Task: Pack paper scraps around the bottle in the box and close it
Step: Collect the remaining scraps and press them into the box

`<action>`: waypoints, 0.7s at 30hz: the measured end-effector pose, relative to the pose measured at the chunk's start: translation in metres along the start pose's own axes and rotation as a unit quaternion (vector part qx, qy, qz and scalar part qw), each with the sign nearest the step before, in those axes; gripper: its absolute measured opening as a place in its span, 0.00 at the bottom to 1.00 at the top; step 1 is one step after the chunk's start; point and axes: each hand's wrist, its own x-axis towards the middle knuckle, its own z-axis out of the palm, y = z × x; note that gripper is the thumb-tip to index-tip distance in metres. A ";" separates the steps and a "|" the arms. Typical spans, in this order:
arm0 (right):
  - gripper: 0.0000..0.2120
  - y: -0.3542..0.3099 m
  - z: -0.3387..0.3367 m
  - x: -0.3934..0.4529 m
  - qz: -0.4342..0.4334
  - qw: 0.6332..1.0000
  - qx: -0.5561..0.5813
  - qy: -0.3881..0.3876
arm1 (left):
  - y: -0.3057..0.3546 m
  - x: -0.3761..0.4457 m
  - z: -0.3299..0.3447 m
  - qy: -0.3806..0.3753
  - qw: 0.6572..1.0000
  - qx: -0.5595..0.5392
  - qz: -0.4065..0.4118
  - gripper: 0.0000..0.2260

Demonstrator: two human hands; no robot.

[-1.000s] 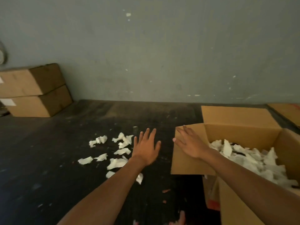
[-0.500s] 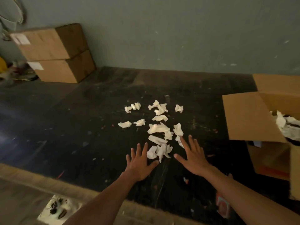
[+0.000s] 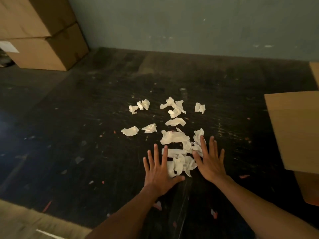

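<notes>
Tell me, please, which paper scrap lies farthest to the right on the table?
The lone crumpled scrap in the far row, right of the others and nearest the open box's flap.

Dark scuffed table surface [image 3: 86,135] underlies everything, flecked with pale scratches and small reddish bits. Two closed cardboard cartons [image 3: 43,37] stacked one on other at far left corner, well away from where hands work; white label [image 3: 8,47] on lower carton's left face. Grey-green wall [image 3: 189,23] runs along far edge. Lighter floor strip [image 3: 25,221] at near left.
</notes>
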 end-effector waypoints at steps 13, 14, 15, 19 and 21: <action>0.24 -0.068 0.001 0.063 -0.161 0.968 0.154 0.117 | -0.060 0.078 -0.058 0.011 0.991 -0.043 0.124 0.48; 0.22 -0.070 -0.004 0.069 -0.146 0.959 0.182 0.162 | -0.071 0.078 -0.068 0.023 0.987 -0.030 0.158 0.47; 0.22 -0.070 -0.009 0.079 -0.123 0.951 0.200 0.199 | -0.082 0.080 -0.078 0.037 0.982 -0.016 0.183 0.45; 0.23 -0.058 -0.033 0.136 -0.011 0.964 0.167 0.208 | -0.125 0.110 -0.104 0.082 0.988 -0.014 0.128 0.42; 0.25 -0.053 -0.041 0.164 0.034 0.976 0.154 0.150 | -0.139 0.136 -0.110 0.094 0.994 -0.038 0.051 0.43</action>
